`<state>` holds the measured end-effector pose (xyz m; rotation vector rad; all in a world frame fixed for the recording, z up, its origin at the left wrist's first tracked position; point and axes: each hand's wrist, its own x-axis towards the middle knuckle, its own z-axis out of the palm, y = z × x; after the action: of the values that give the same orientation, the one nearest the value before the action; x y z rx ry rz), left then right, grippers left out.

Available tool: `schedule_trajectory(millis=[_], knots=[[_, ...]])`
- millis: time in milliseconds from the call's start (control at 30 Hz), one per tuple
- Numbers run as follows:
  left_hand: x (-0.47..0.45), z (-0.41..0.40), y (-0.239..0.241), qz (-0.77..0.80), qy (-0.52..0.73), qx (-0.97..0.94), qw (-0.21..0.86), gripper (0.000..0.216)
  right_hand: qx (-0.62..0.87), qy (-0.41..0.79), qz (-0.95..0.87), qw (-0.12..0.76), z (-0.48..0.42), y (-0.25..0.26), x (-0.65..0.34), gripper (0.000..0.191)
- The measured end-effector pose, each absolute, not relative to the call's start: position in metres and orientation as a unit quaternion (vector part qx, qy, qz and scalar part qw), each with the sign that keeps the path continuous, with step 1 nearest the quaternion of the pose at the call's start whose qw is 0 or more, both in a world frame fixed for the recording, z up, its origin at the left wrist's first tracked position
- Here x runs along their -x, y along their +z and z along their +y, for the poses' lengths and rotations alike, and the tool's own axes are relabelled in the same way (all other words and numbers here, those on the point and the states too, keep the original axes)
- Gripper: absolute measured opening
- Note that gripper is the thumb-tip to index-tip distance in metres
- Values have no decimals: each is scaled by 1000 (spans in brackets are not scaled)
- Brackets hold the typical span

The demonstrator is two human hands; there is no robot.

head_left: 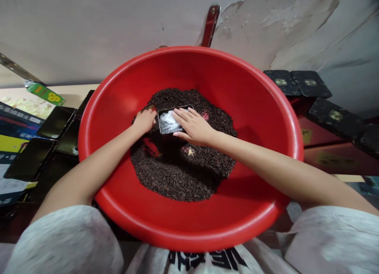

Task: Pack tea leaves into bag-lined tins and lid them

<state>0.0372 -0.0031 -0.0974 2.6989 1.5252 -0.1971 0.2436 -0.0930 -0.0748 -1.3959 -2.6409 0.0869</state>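
Note:
A large red basin (pixel 260 108) holds a heap of dark loose tea leaves (pixel 177 183). Over the heap is an open rectangular tin (pixel 160 126) with crumpled clear plastic (pixel 168 122) inside. My right hand (pixel 194 126) lies across the tin's right part, its fingers stretched out flat on the plastic. Just left of the tin, my left hand (pixel 144 121) has its fingers curled by a small brownish thing (pixel 152 107); what they grip is mostly hidden. Red patches (pixel 151 147) and a pale golden patch (pixel 188 151) show among the leaves.
Several dark open tins or lids (pixel 56 122) lie left of the basin, near a green box (pixel 45 93) and printed packaging (pixel 14 147). At right stand black-lidded tins (pixel 310 83) with reddish sides. A wall (pixel 118 29) rises behind the basin.

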Motion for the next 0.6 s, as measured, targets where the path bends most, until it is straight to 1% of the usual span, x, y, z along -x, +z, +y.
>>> schedule_trajectory(millis=[100, 167, 267, 333, 400, 467, 533, 600], knots=[[-36, 3, -74, 589, 26, -807, 17, 29, 482, 39, -870, 89, -92, -73, -243, 78], [-34, 5, -64, 649, 136, -748, 35, 20, 493, 78, -862, 94, -90, -70, -244, 77], [-35, 2, -54, 662, 298, -686, 47, 9, 510, 148, -839, 119, -83, -65, -250, 75], [-37, -3, -43, 656, 375, -653, 55, 8, 527, 173, -815, 170, -78, -64, -257, 70], [-40, -7, -27, 655, 432, -616, 67, 10, 545, 187, -779, 248, -74, -65, -264, 64], [-43, -10, -6, 650, 487, -577, 87, 17, 570, 200, -730, 320, -73, -67, -270, 57], [-48, -17, 12, 625, 554, -538, 117, 22, 595, 222, -682, 363, -74, -66, -273, 49], [-55, -28, 23, 592, 610, -499, 169, 24, 603, 255, -646, 392, -75, -63, -274, 42]])
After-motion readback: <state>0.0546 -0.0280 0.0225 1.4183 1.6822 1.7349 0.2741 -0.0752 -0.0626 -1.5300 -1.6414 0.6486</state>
